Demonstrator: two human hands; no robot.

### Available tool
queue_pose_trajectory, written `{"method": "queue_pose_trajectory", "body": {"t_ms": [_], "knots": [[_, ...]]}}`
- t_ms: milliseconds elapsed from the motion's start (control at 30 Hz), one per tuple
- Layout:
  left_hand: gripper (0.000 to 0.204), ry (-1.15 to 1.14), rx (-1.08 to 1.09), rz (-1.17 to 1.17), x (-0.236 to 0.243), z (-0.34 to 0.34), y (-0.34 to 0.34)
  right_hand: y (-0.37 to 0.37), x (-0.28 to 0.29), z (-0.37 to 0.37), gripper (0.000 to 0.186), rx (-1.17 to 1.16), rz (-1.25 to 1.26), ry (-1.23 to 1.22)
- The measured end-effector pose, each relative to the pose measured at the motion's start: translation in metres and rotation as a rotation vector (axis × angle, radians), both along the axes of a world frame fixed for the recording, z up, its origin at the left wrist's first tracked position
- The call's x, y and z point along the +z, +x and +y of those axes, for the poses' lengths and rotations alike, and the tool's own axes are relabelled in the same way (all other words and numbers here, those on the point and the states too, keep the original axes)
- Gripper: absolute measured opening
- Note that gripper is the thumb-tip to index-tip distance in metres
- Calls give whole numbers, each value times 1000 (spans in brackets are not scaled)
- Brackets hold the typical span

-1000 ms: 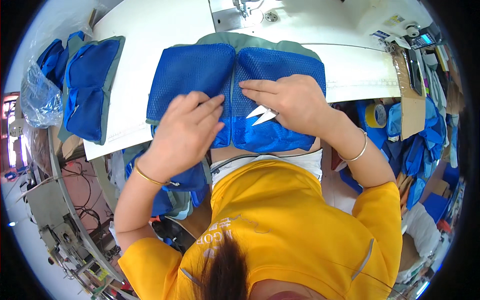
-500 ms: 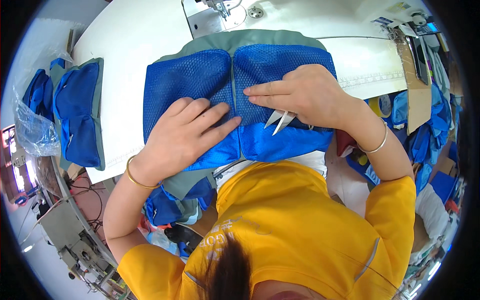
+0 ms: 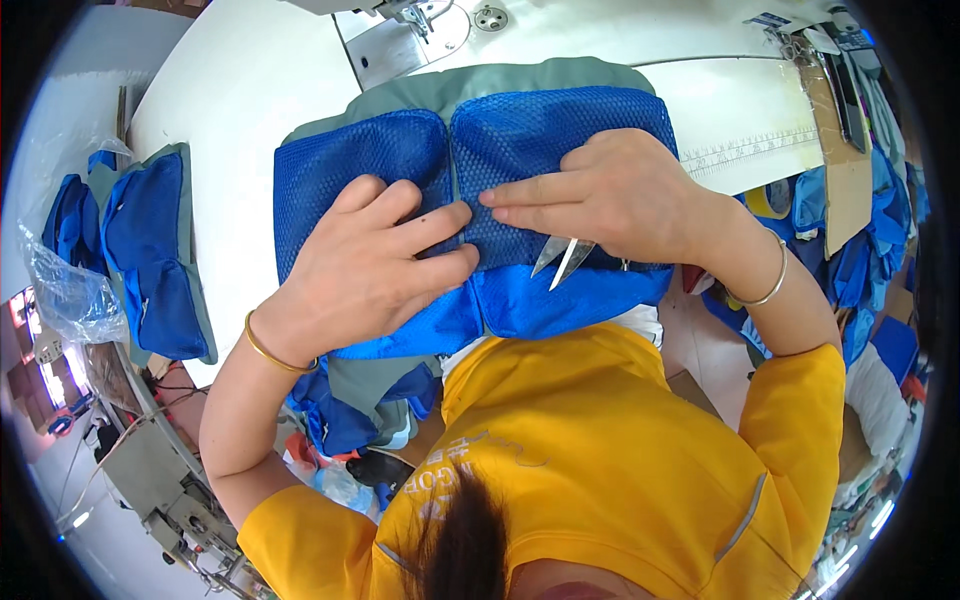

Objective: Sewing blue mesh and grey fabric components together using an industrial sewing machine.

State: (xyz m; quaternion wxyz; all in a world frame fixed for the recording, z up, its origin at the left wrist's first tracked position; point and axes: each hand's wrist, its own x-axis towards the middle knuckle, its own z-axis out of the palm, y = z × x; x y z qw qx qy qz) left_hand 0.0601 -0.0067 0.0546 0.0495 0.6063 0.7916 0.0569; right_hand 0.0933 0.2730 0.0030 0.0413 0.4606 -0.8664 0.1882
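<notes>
A wide double-pocket piece of blue mesh and cloth (image 3: pixel 490 150) lies on the near side of the white sewing table (image 3: pixel 240 130), just short of the metal machine plate (image 3: pixel 395 50), its near edge reaching past the tabletop toward the person's lap. Judging by how it lies, the main assembly looks done: both pockets sit side by side on a grey-green fabric backing (image 3: pixel 500 80), parted by a narrow channel, with a smooth bright-blue band (image 3: pixel 570 300) below the mesh. Handwork along that channel seems to be under way; whether threads or stitching remain there cannot be told. The long axis runs left to right across the person, its right end slightly farther away, while the channel points toward the machine — backing edge outward, bright band nearest the body. The left hand (image 3: pixel 375 260) rests over the left pocket, fingers bent and loosely spread, index finger and thumb beside the channel. The right hand (image 3: pixel 620 195) lays two straight fingers together on the right mesh — its other fingers curl around silver-bladed scissors (image 3: pixel 570 264), whose slightly parted blades point toward the lower left, handles hidden.
</notes>
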Motion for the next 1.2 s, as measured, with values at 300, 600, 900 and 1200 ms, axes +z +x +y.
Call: {"method": "queue_pose_trajectory", "body": {"t_ms": [300, 600, 900, 1200], "knots": [[26, 51, 123, -99, -11, -15, 8, 0, -1, 2, 35, 28, 26, 5], [31, 143, 70, 17, -17, -6, 11, 14, 6, -10, 30, -97, 111, 39], [20, -52, 58, -116, -7, 4, 12, 13, -2, -5, 33, -89, 120, 25], [28, 322, 362, -224, -21, -2, 25, 14, -6, -4, 31, -90, 124, 0]]}}
